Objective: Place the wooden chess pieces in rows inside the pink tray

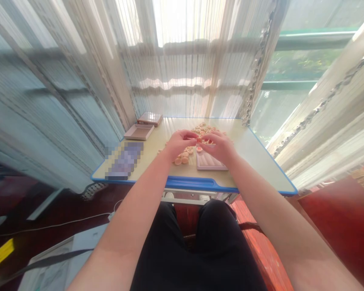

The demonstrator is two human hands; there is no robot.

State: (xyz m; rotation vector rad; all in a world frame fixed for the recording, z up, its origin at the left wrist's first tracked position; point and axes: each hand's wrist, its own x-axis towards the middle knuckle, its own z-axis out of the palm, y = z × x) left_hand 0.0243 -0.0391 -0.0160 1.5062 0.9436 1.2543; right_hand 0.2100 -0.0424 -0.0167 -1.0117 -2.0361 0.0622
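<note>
One pale tray (212, 163), red-marked piece (199, 149) inside

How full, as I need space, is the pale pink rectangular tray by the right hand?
The tray looks mostly unfilled: its floor shows, a red-marked round disc sits far left, the right hand hides part.

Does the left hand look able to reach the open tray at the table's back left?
Likely yes: nothing tall stands between the left hand and the open tray, and it looks near enough.

Two hands (181, 144) (221, 146), two trays (139, 131) (210, 162), pieces (185, 160) (many).
</note>
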